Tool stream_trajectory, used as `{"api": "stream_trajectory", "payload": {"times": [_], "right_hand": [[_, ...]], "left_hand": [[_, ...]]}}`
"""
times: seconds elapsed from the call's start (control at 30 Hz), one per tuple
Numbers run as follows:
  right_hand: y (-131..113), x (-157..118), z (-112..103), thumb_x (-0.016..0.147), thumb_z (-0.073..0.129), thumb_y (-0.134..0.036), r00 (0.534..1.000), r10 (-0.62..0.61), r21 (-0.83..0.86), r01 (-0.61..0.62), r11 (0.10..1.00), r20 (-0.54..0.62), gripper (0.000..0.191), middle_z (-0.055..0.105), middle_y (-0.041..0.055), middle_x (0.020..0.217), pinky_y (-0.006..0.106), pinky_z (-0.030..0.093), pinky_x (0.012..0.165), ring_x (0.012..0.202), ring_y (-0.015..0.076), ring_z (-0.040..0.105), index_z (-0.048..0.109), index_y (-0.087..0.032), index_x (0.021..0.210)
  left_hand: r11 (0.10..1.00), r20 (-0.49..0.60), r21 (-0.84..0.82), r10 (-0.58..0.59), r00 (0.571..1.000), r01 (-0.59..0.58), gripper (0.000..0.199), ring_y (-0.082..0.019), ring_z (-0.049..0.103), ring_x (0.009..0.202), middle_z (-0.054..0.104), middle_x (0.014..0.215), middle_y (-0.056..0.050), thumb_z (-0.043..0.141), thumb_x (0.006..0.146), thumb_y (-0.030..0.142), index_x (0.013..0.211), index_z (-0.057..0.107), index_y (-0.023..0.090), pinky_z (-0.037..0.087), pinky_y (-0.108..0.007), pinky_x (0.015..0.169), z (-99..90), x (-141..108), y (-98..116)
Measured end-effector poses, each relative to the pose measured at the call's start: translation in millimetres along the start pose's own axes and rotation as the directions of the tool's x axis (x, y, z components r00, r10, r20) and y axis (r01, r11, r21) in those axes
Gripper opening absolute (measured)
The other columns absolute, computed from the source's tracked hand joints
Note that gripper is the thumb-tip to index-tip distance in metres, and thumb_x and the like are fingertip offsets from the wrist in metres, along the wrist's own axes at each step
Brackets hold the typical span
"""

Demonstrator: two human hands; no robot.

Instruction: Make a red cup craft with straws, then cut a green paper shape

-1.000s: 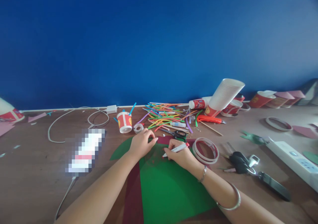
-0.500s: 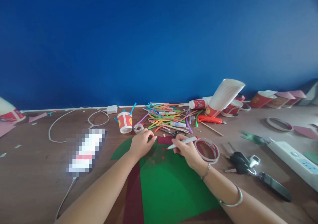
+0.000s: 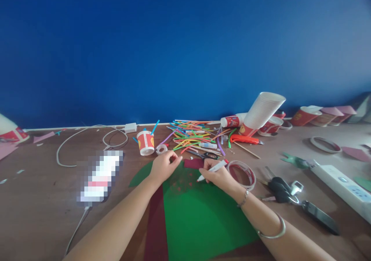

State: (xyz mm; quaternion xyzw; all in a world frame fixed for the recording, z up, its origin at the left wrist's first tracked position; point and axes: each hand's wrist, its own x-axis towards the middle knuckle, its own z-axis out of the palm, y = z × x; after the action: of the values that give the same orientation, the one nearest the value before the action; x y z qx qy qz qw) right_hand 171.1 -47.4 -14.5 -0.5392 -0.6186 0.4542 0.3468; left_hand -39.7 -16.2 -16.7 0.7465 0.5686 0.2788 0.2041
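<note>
My right hand is closed around a white marker with a red end. The marker's tip points down and left, just over or on a sheet of green paper; whether it touches is hard to tell. Small red marks dot the upper part of the paper. My left hand rests on the paper's upper left, fingers curled and thumb towards the right, pressing it down; some of its fingertips are hidden. A dark red sheet lies under the green one.
Coloured sticks lie piled beyond my hands, with scissors in front. A roll of tape sits by my right wrist. Left are a paper cup and a phone; right are stacked cups, keys and a power strip.
My right hand has shifted slightly down and right with the marker, and the marker is tilted more steeply. The left hand has stayed almost in place.
</note>
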Motion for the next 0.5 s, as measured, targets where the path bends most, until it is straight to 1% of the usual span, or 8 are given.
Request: {"api": "stream_trajectory", "payload": {"times": [0.07, 0.13, 0.27, 0.37, 0.5], "right_hand": [[3.0, 0.3, -2.2, 0.071, 0.056, -0.024, 0.999, 0.002, -0.043, 0.000, 0.999, 0.033, 0.025, 0.049, -0.0056, 0.038, 0.017, 0.028, 0.037, 0.036, 0.0068, 0.040, 0.039, -0.020, 0.053], [4.9, -0.1, -3.4, 0.071, 0.056, -0.024, 0.997, 0.001, -0.060, 0.003, 0.998, 0.075, 0.025, 0.047, -0.0064, 0.037, 0.017, 0.028, 0.036, 0.035, 0.0075, 0.042, 0.039, -0.020, 0.054], [4.5, -2.3, -3.8, 0.071, 0.056, -0.024, 0.987, -0.006, -0.076, 0.019, 0.997, 0.160, 0.023, 0.047, -0.0069, 0.037, 0.016, 0.028, 0.035, 0.035, 0.0084, 0.046, 0.040, -0.020, 0.055], [2.9, -3.6, -2.9, 0.071, 0.056, -0.024, 0.986, -0.007, -0.078, 0.020, 0.997, 0.167, 0.022, 0.048, -0.0063, 0.038, 0.016, 0.029, 0.035, 0.037, 0.0086, 0.048, 0.041, -0.020, 0.056], [1.9, -4.3, -1.3, 0.071, 0.056, -0.025, 0.990, -0.020, -0.080, 0.032, 0.996, 0.142, 0.022, 0.050, -0.0056, 0.040, 0.016, 0.030, 0.037, 0.038, 0.0080, 0.047, 0.041, -0.020, 0.056]], "left_hand": [[0.998, 0.031, 0.037, 0.042, 0.999, -0.044, 0.031, -0.013, 0.055, 0.065, 0.063, 0.074, 0.002, 0.053, 0.076, 0.051, 0.072, 0.057, 0.021, 0.036, -0.023, 0.059, 0.1, -1.3, 1.6], [0.995, 0.052, 0.067, 0.073, 0.996, -0.077, 0.034, -0.014, 0.056, 0.069, 0.062, 0.077, 0.001, 0.056, 0.072, 0.056, 0.073, 0.057, 0.021, 0.036, -0.023, 0.061, 0.4, -2.2, 2.4], [0.989, 0.052, 0.122, 0.076, 0.996, -0.081, 0.033, -0.014, 0.055, 0.069, 0.059, 0.078, 0.002, 0.058, 0.071, 0.054, 0.074, 0.055, 0.022, 0.036, -0.024, 0.062, 1.2, -3.2, 2.5], [0.987, 0.038, 0.146, 0.065, 0.997, -0.069, 0.030, -0.013, 0.054, 0.067, 0.059, 0.078, 0.002, 0.058, 0.072, 0.051, 0.074, 0.054, 0.022, 0.036, -0.023, 0.062, 1.2, -3.7, 1.9], [0.986, 0.041, 0.157, 0.044, 0.998, -0.050, 0.028, -0.013, 0.054, 0.068, 0.058, 0.077, 0.003, 0.059, 0.072, 0.050, 0.074, 0.053, 0.022, 0.036, -0.023, 0.061, 1.4, -3.7, 0.9]]}}
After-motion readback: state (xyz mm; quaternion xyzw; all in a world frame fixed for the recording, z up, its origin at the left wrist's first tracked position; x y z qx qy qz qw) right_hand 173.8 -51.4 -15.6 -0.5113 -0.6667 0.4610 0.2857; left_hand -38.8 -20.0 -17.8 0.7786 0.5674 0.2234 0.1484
